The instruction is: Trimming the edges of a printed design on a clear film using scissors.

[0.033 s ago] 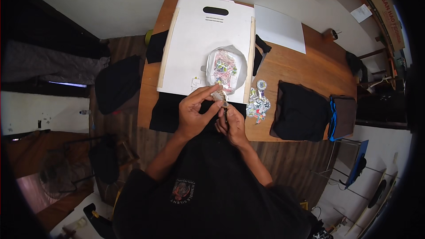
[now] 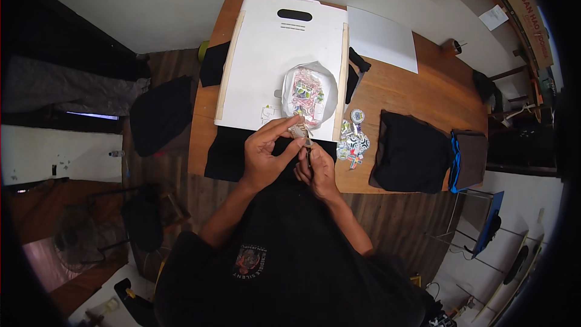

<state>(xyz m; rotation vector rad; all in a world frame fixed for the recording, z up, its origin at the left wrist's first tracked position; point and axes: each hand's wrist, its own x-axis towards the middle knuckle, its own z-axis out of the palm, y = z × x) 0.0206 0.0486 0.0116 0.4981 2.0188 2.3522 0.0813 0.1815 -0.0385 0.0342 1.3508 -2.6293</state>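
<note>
Left fingers (image 2: 278,128) pinch printed piece (image 2: 297,129); right fingers (image 2: 321,160) grip dark tool (image 2: 309,155); carton (image 2: 525,15) bears lettering.

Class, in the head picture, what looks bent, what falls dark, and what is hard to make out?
In the head view, the wooden table has bowed edges; the head view's corners sink into black; in the head view, the small piece between the left fingers lacks clear detail.

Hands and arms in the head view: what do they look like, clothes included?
The left hand and right hand are ungloved, the forearms uncovered. The black shirt has a small reddish print with pale lettering.
</note>
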